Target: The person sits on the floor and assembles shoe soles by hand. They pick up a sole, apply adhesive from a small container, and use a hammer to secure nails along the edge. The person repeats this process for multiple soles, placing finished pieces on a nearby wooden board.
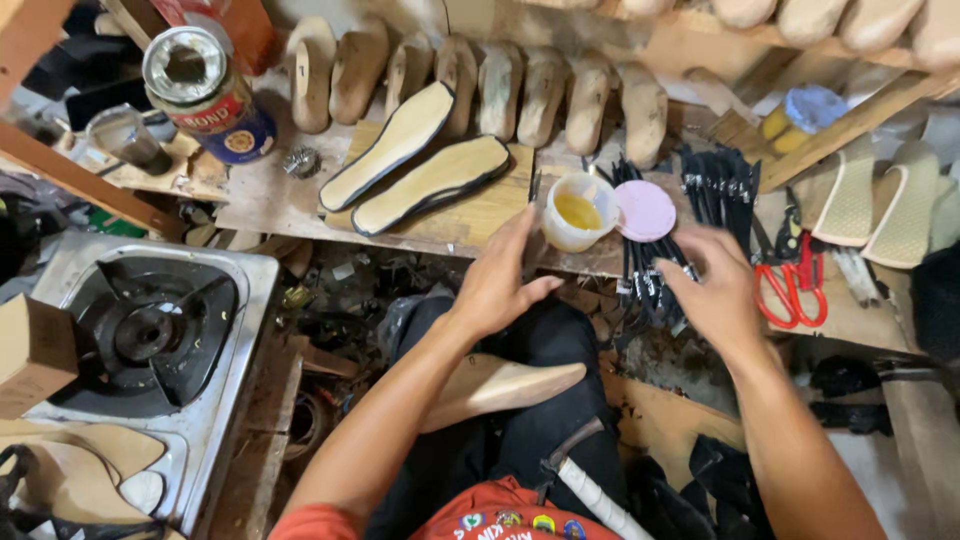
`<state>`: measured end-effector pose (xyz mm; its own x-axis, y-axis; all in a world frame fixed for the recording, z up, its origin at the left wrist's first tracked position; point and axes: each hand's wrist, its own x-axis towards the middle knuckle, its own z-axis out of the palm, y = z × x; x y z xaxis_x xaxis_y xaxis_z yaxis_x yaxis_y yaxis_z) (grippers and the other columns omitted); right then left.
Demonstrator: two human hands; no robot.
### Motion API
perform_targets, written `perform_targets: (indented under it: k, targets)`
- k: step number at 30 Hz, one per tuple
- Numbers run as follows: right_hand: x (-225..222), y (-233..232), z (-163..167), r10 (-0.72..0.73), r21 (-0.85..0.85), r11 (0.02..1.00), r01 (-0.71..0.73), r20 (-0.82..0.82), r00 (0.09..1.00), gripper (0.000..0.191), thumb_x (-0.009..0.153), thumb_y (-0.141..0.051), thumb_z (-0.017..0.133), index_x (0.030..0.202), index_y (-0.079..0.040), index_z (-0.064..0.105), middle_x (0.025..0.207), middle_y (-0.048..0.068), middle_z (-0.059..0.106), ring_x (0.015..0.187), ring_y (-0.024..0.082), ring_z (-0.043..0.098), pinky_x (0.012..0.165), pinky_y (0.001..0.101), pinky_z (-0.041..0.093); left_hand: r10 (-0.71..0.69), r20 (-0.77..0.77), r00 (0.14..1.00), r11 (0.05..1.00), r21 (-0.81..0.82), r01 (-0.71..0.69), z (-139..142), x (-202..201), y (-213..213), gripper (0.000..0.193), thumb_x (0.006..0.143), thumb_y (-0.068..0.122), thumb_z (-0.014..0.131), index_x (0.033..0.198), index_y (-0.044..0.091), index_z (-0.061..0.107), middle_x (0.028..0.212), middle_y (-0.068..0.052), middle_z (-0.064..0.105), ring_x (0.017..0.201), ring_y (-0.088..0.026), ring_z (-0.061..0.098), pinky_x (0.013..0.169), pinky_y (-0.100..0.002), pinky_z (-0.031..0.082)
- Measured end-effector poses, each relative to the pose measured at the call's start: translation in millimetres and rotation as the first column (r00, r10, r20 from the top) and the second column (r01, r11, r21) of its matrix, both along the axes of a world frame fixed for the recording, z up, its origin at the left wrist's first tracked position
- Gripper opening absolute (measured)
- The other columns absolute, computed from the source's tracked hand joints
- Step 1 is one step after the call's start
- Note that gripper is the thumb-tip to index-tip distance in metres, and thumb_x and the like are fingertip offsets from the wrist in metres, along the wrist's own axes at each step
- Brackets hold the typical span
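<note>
1. Wooden bench point(300, 205) runs across in front of us; its front edge carries what both our hands are reaching for, and along its back edge stands a row of wooden shoe lasts point(520, 90).
2. Two pale insoles with dark rims point(415, 165) lie slanted on the bench, left of the hands, long axes running from the front edge up toward the back right.
3. A bundle of black straps point(650, 270) hangs over the front edge, its long axis running from the back of the bench toward us. Our right hand point(715, 290) is on it, fingers spread over the strands; we cannot tell whether they pinch any.
4. Our left hand point(500, 280) hovers at the front edge, fingers loosely open and holding nothing, fingertips pointing up toward the small white cup of yellow glue point(578, 212) just beyond them.
5. The cup sits between the hands, nearer the left; its pink lid point(645, 210) lies touching it on the right.
</note>
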<state>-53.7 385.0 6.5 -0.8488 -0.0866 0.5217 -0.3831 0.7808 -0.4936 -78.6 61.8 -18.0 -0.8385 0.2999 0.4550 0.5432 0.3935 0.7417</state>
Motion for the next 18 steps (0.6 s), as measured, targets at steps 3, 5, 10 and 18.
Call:
perform_targets:
  k: [3, 5, 10, 18]
  targets:
    - [-64, -15, 6, 0.061, 0.254, 0.966, -0.05, -0.037, 0.997, 0.057, 0.077, -0.025, 0.086, 0.128, -0.005, 0.07, 0.146, 0.026, 0.054, 0.128, 0.042, 0.059, 0.107, 0.0442, 0.049, 0.024, -0.045, 0.999, 1.0, 0.018, -0.024, 4, -36, 27, 0.111, 0.069, 0.024, 0.092, 0.156, 0.0, 0.027, 0.156, -0.03, 0.04, 0.144, -0.045, 0.039, 0.118, -0.046, 0.033]
    - [-91, -16, 3, 0.114, 0.34, 0.933, -0.115, 0.023, 0.993, 0.067, 0.073, -0.032, 0.086, 0.134, -0.008, 0.069, 0.155, 0.031, 0.045, 0.128, 0.045, 0.055, 0.106, 0.0454, 0.046, 0.029, -0.087, 0.996, 0.998, 0.05, -0.025, 4, -53, 36, 0.116, 0.065, 0.025, 0.095, 0.155, 0.0, 0.027, 0.154, -0.032, 0.041, 0.142, -0.046, 0.039, 0.117, -0.046, 0.034]
    - [-119, -5, 1, 0.05, 0.242, 0.966, -0.095, 0.184, 0.982, 0.068, 0.076, -0.036, 0.084, 0.136, -0.008, 0.066, 0.149, 0.022, 0.054, 0.134, 0.038, 0.054, 0.109, 0.0433, 0.043, 0.13, 0.08, 0.988, 0.985, -0.123, -0.12, -3, -65, 44, 0.119, 0.066, 0.037, 0.094, 0.157, 0.005, 0.025, 0.14, -0.023, 0.058, 0.13, -0.04, 0.053, 0.11, -0.047, 0.041]
    - [-109, -46, 37, 0.335, 0.055, 0.936, -0.348, 0.167, 0.927, 0.06, 0.083, -0.029, 0.08, 0.134, -0.002, 0.065, 0.146, 0.017, 0.059, 0.136, 0.032, 0.056, 0.115, 0.039, 0.042, 0.153, 0.101, 0.983, 0.979, -0.15, -0.137, -8, -64, 45, 0.122, 0.067, 0.043, 0.092, 0.158, 0.004, 0.021, 0.136, -0.023, 0.06, 0.124, -0.041, 0.056, 0.106, -0.048, 0.043]
